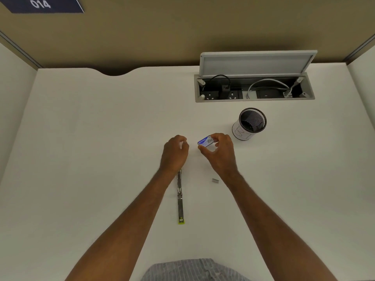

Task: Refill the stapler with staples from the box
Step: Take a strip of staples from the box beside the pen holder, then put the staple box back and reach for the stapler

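A small blue staple box [204, 141] is held just above the white desk [101, 138] by my right hand [220, 153], fingers pinched around its right end. My left hand [175, 153] hovers a little to the left of the box with fingers curled; whether it holds anything is hidden. The stapler [180, 199] lies opened out flat in a long line on the desk below my left hand, its metal channel showing and a lime-green tip at the near end. A short strip of staples [215, 180] lies loose on the desk beside my right wrist.
A black mesh pen cup [250, 123] with a white band stands just right of my right hand. Behind it a desk cable box [254, 88] sits with its lid raised, sockets and cables inside. Partition walls close the desk at the back and sides.
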Demonstrator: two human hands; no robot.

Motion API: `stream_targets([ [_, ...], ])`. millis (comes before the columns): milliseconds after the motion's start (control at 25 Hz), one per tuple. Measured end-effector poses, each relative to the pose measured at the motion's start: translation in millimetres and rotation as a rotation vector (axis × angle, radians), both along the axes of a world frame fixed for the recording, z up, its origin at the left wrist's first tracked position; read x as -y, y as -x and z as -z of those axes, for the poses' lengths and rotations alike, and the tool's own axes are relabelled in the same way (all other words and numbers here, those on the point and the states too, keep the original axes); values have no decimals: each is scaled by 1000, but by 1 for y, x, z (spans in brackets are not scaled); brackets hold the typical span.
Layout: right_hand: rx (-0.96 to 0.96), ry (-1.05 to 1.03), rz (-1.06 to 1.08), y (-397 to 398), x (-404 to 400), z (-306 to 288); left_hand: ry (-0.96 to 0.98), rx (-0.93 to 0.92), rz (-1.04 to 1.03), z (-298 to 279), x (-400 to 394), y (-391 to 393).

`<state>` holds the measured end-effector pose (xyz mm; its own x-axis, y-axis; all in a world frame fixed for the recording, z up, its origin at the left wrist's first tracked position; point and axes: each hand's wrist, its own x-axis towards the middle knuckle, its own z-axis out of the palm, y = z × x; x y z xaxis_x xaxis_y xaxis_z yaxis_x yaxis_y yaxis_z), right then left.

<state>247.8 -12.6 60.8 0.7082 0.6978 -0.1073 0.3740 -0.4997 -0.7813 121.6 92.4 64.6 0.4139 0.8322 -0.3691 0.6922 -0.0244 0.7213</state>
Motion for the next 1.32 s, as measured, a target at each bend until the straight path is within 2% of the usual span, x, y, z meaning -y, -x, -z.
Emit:
stream_targets([
  [120,-33,43,67,-8,-23,14,-275,-209,196,23,-7,6],
  [200,6,50,94,-11,-35,22,-352,-314,285,34,-12,9],
  [360,100,70,116,-14,-49,33,-427,-377,347,44,-18,11],
  [600,207,131,89,-16,-52,44,-440,-374,325,45,-17,9],
  [760,50,80,69,-18,-44,37,-426,-373,339,44,-18,11],
  [880,42,14,15,-13,-16,32,-414,-359,362,42,-17,17],
  [1120,62,72,-136,17,53,31,-380,-284,325,23,-6,40],
  [1320,158,132,-188,43,96,28,-295,-206,235,6,20,69],
])
